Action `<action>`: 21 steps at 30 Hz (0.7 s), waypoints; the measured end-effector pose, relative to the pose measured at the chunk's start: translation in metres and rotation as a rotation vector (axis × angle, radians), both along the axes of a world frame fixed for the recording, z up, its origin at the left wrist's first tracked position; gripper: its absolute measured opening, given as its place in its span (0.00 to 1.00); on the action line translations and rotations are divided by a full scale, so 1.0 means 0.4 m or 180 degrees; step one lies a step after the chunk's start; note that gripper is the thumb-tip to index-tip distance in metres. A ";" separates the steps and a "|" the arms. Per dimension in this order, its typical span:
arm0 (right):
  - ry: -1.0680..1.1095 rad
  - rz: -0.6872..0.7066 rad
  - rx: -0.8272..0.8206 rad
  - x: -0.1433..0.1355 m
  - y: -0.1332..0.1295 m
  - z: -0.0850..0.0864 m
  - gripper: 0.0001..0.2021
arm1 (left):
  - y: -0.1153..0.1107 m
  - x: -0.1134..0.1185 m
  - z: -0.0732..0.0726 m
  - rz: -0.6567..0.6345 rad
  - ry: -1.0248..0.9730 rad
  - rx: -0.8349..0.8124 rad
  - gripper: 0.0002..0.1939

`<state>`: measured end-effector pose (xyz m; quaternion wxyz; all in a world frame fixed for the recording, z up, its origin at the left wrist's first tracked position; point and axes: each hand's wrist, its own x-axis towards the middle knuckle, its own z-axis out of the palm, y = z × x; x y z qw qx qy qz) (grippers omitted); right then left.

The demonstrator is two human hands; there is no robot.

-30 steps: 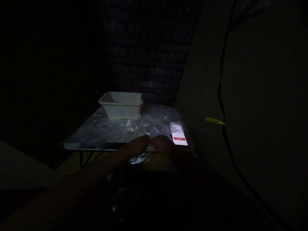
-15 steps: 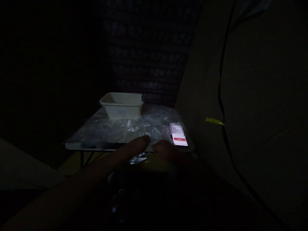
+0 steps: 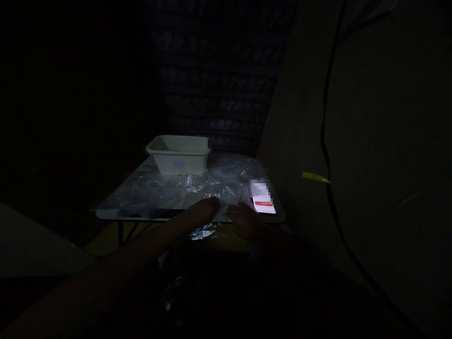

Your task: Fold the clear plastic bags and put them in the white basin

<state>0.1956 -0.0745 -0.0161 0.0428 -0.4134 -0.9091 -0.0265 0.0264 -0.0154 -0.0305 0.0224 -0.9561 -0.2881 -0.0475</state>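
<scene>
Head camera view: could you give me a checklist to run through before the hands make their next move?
1. Light good enough: not ok, most of the view is dark.
2. Left hand and right hand apart: ok, a narrow gap shows.
3. Grip on the clear plastic film: cannot tell, too dark.
4. Tub upright: ok, towards the far side of the table.
5. Phone screen lit: ok.

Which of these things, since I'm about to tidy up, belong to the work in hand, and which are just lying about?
Probably in use:
clear plastic, nearest the left hand and right hand
table, under the plastic

Apparently just lying about:
pale tub, farther back, no hand on it
lit phone, beside the right hand
dark cable with yellow tag, off to the right
</scene>
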 end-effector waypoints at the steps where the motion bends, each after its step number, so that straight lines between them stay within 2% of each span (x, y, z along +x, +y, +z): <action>1: -0.0026 0.0013 0.0003 0.001 0.000 -0.003 0.17 | -0.001 0.001 0.005 -0.0038 0.0063 0.0059 0.11; 5: -0.0022 0.0032 0.0003 0.001 -0.004 -0.004 0.18 | -0.014 -0.002 0.029 -0.0034 0.0165 0.0178 0.11; 10: -0.0016 -0.0101 0.0104 -0.004 -0.007 0.014 0.17 | -0.034 -0.005 0.050 0.0233 0.0148 0.0131 0.16; 15: -0.0051 -0.0686 0.0252 -0.011 -0.021 0.042 0.15 | -0.026 -0.025 0.069 0.0976 0.0115 0.0161 0.16; 18: -0.0146 -0.0863 0.0194 -0.020 -0.031 0.046 0.21 | -0.006 -0.050 0.073 0.1445 -0.0159 -0.0171 0.15; 21: -0.0323 -0.0815 0.0061 -0.031 -0.036 0.039 0.23 | 0.014 -0.067 0.070 0.1869 -0.0441 -0.0621 0.17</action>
